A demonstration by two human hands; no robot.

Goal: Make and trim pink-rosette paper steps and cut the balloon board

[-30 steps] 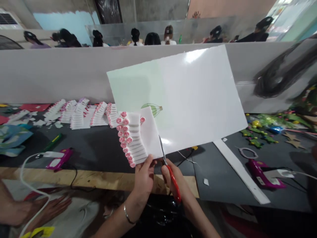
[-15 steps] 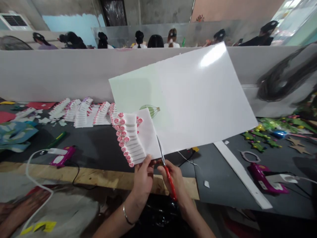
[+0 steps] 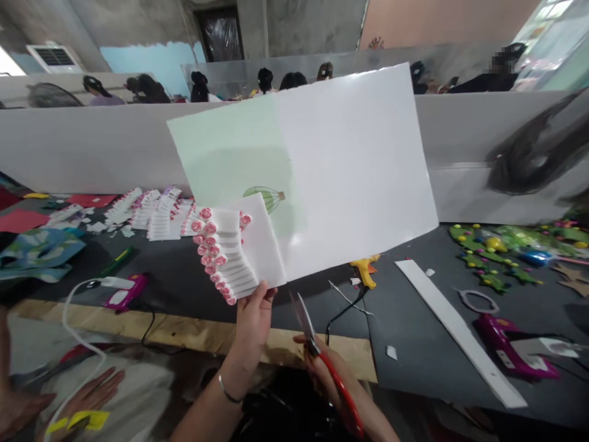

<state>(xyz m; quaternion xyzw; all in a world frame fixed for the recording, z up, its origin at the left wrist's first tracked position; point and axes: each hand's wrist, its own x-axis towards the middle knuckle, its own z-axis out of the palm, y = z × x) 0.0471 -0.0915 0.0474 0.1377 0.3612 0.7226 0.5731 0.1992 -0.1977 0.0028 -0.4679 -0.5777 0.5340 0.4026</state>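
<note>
Left hand (image 3: 254,316) pinching near edge of white card (image 3: 264,248) above worktop (image 3: 170,273); pink-rose strips (image 3: 224,248) along card's left side, large glossy sheet (image 3: 359,172) behind. Right hand (image 3: 348,373) gripping red-handled scissors (image 3: 325,362), blades parted, just off card's near right corner. Yellow glue gun (image 3: 367,273) farther right on worktop.

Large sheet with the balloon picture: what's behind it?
Beyond the sheet show a pale partition, the dark tabletop and, at the sheet's lower edge, a yellow glue gun, partly covered. Whatever else lies directly behind is hidden.
</note>
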